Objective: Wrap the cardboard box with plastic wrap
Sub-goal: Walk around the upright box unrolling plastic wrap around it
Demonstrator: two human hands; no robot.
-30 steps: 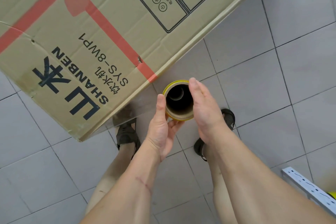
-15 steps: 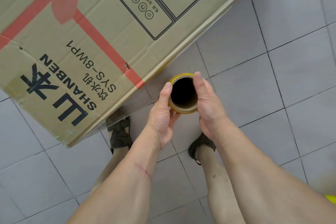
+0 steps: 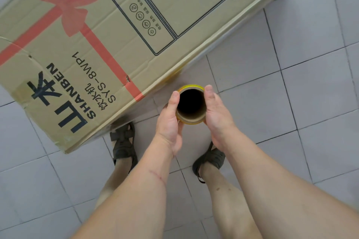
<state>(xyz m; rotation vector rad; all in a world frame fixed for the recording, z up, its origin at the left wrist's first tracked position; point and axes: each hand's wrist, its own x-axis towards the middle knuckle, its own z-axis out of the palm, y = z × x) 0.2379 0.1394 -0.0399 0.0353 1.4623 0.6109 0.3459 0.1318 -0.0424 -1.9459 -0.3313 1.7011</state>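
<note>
A large brown cardboard box (image 3: pixel 120 31) with a red ribbon print and black lettering fills the upper left, standing on the tiled floor. I look straight down the hollow core of a roll of plastic wrap (image 3: pixel 191 118), held upright just off the box's near long edge. My left hand (image 3: pixel 171 122) presses the roll's left side and my right hand (image 3: pixel 217 114) presses its right side. A clear film seems to run from the roll toward the box's lower side, faint and hard to make out.
Grey floor tiles (image 3: pixel 291 93) stretch to the right and below. My two feet in dark sandals (image 3: pixel 124 141) stand under my arms, the left one close to the box's near corner.
The view has slid along the box's long side, so the box sits more to the right in frame. Both hands keep the roll between them. The white rail at lower right is gone from view.
</note>
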